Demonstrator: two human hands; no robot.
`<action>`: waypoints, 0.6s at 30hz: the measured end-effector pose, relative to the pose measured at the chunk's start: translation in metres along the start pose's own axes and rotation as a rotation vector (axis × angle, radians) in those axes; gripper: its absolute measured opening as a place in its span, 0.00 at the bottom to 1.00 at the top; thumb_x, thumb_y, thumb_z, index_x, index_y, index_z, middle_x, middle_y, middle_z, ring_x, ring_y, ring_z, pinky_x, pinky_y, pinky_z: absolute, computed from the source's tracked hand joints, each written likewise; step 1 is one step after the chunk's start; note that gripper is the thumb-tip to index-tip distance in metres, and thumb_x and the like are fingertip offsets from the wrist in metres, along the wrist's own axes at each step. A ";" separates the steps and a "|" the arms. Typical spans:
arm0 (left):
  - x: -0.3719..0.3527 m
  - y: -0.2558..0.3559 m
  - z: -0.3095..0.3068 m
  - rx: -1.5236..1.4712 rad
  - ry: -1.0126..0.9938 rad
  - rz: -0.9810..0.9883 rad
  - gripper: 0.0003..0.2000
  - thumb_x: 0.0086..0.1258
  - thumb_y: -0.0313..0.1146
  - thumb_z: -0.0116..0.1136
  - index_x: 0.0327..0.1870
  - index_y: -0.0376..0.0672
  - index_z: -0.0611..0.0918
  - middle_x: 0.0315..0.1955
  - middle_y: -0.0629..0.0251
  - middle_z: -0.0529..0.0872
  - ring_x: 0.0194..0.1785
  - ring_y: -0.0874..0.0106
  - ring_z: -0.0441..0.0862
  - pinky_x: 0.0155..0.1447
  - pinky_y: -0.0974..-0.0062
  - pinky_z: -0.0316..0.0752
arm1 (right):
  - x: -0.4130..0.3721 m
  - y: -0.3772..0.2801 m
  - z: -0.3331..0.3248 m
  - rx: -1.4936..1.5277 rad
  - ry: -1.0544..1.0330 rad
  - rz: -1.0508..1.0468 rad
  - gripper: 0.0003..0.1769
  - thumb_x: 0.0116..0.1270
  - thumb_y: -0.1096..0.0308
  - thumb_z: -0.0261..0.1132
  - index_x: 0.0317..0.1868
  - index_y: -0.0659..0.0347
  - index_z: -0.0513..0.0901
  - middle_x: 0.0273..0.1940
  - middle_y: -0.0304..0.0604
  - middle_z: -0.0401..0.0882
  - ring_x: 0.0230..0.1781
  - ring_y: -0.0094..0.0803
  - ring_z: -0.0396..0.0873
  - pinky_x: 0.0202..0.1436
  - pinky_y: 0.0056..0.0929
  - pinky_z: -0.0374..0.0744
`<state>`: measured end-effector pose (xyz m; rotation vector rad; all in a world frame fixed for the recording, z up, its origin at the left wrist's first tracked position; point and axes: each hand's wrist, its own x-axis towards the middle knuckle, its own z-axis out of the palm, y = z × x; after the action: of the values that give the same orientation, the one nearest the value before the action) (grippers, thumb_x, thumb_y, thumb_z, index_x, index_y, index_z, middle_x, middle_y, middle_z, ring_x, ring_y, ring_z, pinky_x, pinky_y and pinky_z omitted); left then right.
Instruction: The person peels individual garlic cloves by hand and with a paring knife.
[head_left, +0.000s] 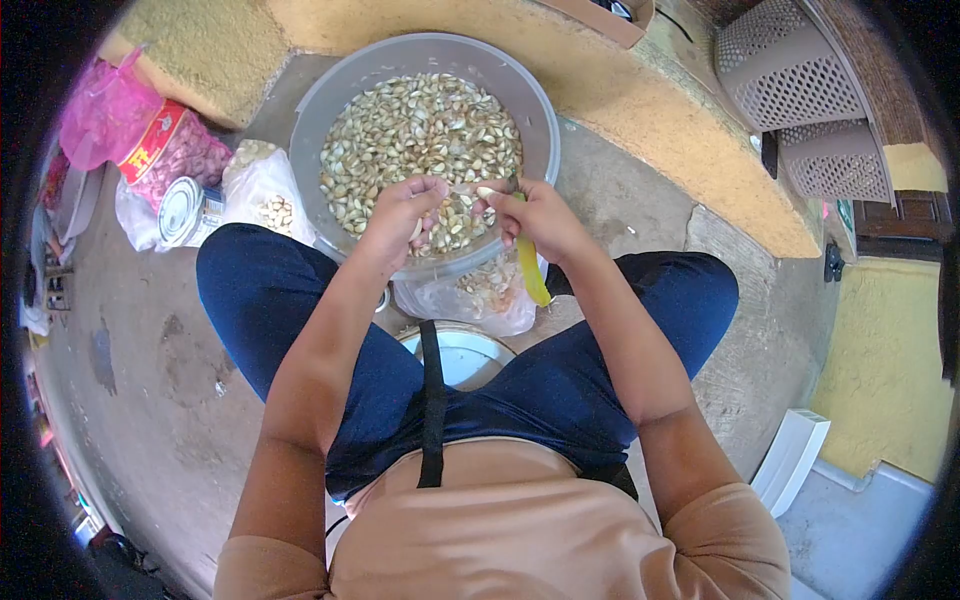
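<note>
A large grey basin (545, 130) in front of me holds a mass of garlic cloves (420, 140) in their skins, in liquid. Over its near edge, my left hand (412, 212) is closed, its thumb and forefinger pinched near a thin whitish bit; a pale clove seems tucked in its lower fingers. Facing it, my right hand (540, 218) is closed around a knife (533, 272) whose yellow handle points down toward me. A pale garlic clove (486, 192) sits at that hand's fingertips. The knife's blade is mostly hidden.
A clear plastic bag with peelings (495, 290) lies under the basin's near side. Left are a white bag with peeled cloves (275, 212), a tin can (185, 212) and a pink mesh bag (180, 165). A low yellow ledge (640, 110) runs behind; a light-blue lid or basin (460, 355) is between my legs.
</note>
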<state>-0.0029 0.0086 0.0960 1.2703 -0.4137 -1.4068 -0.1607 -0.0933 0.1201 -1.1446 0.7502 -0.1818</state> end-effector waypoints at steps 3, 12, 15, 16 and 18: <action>-0.001 -0.001 0.001 0.021 0.027 -0.011 0.09 0.62 0.34 0.52 0.36 0.39 0.73 0.15 0.76 0.66 0.17 0.86 0.62 0.14 0.89 0.53 | 0.000 -0.001 -0.003 0.139 0.027 0.029 0.15 0.61 0.70 0.53 0.47 0.68 0.73 0.32 0.39 0.75 0.17 0.16 0.60 0.20 0.18 0.68; 0.017 -0.051 0.008 0.755 0.011 0.115 0.09 0.52 0.34 0.58 0.32 0.41 0.81 0.21 0.65 0.80 0.25 0.74 0.75 0.31 0.78 0.69 | 0.004 0.000 -0.021 0.012 0.262 0.052 0.14 0.61 0.68 0.55 0.46 0.63 0.76 0.20 0.28 0.64 0.16 0.15 0.59 0.20 0.16 0.63; 0.021 -0.072 0.016 0.977 -0.104 0.186 0.10 0.50 0.36 0.58 0.33 0.44 0.82 0.26 0.60 0.82 0.30 0.68 0.79 0.38 0.73 0.72 | -0.001 -0.009 -0.013 -0.135 0.301 0.043 0.13 0.61 0.66 0.56 0.44 0.60 0.77 0.18 0.28 0.63 0.16 0.15 0.59 0.19 0.16 0.63; 0.021 -0.077 0.021 1.023 -0.137 0.145 0.10 0.51 0.36 0.57 0.34 0.46 0.82 0.26 0.59 0.82 0.31 0.66 0.79 0.38 0.72 0.72 | -0.002 -0.010 -0.012 -0.170 0.292 0.033 0.12 0.61 0.66 0.56 0.44 0.60 0.78 0.17 0.28 0.63 0.16 0.15 0.59 0.19 0.16 0.63; 0.022 -0.089 0.023 1.152 -0.200 0.107 0.10 0.51 0.36 0.56 0.35 0.50 0.83 0.27 0.58 0.82 0.32 0.64 0.79 0.39 0.70 0.73 | -0.002 -0.010 -0.012 -0.207 0.275 0.020 0.12 0.61 0.65 0.56 0.43 0.59 0.78 0.16 0.28 0.63 0.15 0.15 0.59 0.19 0.17 0.62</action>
<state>-0.0609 0.0073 0.0215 1.9430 -1.5510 -1.1941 -0.1671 -0.1053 0.1272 -1.3230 1.0418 -0.2525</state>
